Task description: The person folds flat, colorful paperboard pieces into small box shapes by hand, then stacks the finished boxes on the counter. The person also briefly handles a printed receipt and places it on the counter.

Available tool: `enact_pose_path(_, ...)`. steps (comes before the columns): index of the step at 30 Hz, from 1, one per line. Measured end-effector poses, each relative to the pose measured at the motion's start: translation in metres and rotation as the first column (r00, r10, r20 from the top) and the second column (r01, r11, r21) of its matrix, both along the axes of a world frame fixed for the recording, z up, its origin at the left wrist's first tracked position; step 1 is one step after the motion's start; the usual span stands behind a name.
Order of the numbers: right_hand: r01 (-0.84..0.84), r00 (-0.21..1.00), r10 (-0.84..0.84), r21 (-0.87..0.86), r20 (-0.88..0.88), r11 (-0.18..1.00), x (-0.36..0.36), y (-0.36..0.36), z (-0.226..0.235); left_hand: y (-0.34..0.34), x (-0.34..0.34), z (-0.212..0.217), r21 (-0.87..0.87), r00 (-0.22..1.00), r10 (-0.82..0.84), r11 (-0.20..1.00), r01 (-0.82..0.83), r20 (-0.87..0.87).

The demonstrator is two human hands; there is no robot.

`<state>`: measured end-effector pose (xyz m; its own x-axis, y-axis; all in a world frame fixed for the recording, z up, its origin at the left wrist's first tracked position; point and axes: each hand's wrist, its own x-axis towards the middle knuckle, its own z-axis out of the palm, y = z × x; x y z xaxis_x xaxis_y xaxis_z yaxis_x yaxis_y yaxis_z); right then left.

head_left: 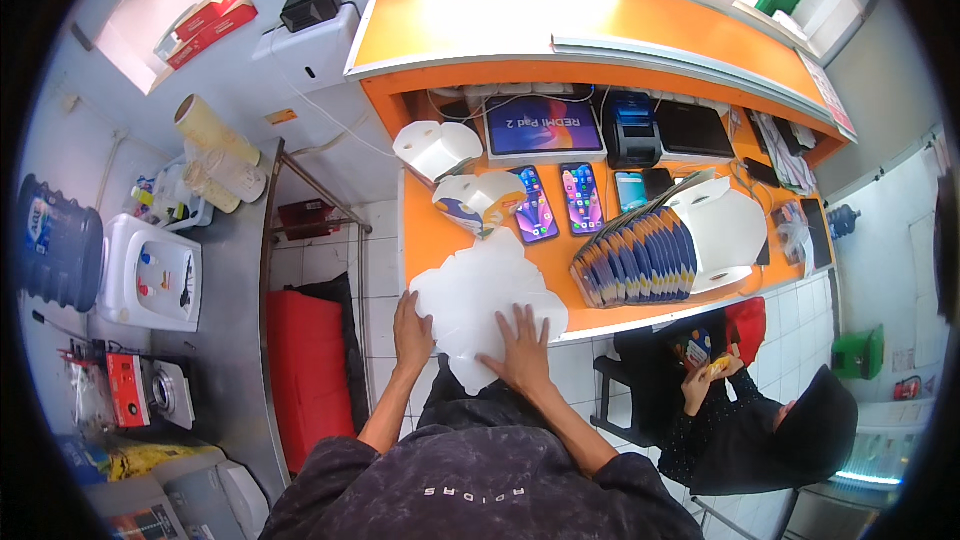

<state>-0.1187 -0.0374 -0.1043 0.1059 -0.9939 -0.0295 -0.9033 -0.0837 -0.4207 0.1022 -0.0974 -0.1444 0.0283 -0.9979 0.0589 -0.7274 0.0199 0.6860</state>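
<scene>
A flat white carton blank [480, 290] with lobed edges lies over the front edge of the orange desk, its near end jutting toward my body. My left hand [413, 335] holds its left edge, thumb on top and fingers along the rim. On the blank's right side my right hand [522, 350] rests flat, fingers spread. Just beyond stand a folded open carton [478, 202] with a blue and yellow print and a second white carton [437, 148]. To the right lies a long nested stack of similar cartons [650, 255], white inside and dark blue patterned outside.
Two lit phones [582, 198] and a teal-screened phone [631, 192] lie behind the stack. A tablet box [545, 127] and a dark blue printer [631, 130] sit under the orange shelf [480, 25]. At right, a seated person [770, 430] holds something yellow. A steel counter [235, 290] runs along the left.
</scene>
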Motion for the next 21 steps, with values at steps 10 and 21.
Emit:
enact_pose_path(10,-0.438,0.892,0.44,0.049,-0.098,0.898,0.007,0.043,-0.013,0.027,-0.015,0.013,0.094,0.995,0.005,0.996,0.005,-0.104)
enact_pose_path(21,-0.364,0.898,0.423,-0.336,0.122,0.869,-0.005,0.046,0.001,0.055,-0.016,0.031,0.266,0.831,0.319,0.94,-0.215,-0.457)
